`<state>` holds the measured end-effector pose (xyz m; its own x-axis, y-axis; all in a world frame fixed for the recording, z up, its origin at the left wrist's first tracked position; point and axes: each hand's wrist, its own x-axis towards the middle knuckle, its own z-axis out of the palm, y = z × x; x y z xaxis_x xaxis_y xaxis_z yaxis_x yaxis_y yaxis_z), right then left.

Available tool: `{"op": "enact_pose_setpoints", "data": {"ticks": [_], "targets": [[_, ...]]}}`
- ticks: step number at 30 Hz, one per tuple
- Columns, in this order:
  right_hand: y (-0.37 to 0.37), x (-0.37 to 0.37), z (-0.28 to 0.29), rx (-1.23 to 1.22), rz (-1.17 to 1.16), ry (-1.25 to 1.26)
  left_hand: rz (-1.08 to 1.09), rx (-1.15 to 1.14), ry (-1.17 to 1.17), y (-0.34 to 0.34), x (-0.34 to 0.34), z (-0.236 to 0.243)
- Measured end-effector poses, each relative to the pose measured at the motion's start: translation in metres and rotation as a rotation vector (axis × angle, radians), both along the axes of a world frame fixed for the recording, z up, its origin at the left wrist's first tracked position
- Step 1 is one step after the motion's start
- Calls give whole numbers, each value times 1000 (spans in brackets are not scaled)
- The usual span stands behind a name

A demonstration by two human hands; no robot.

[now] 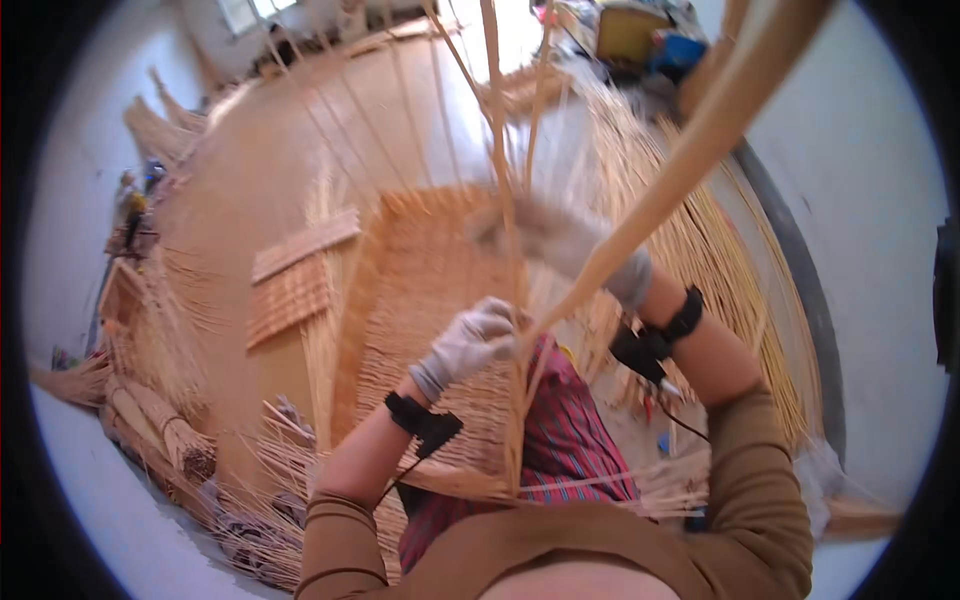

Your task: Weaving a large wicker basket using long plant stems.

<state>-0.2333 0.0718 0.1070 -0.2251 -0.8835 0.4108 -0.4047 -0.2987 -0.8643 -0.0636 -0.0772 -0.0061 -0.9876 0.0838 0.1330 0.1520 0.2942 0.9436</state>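
Ribbed basket point(415, 325) at my lap

It is an oblong of coarse wicker, low-walled, its near end by my striped cloth point(578, 425). A thick, smooth rod point(690, 165) slants up rightward; slim, bare stakes point(495, 90) stand along the edges. My gloved right hand point(575, 240), blurred, reaches across the right side, its grip impossible to tell. My gloved left hand point(474, 342) curls in, pinching one of the stakes.

A whitish glove point(472, 345) with a grey cuff point(429, 380) covers the left hand point(478, 338); a similar one, blurred, the right hand point(575, 240); just behind each, a black wrist strap point(406, 411), black module point(437, 434) and thin cable point(685, 426); farther back, brown sleeves point(748, 465); below the hands, reddish striped clothing point(577, 432).
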Motion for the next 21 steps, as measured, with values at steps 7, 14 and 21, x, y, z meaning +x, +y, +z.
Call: {"op": "enact_pose_setpoints", "data": {"ticks": [7, 14, 21], "targets": [[36, -42, -128, -242, -433, -323, 244, 442, 25, 36, -9, -23], [10, -43, -75, 851, -670, 713, 186, 119, 25, 27, 0, -20], [63, -41, -100, 171, -228, 731, 68, 62, 84, 0, -17, -49]]}}
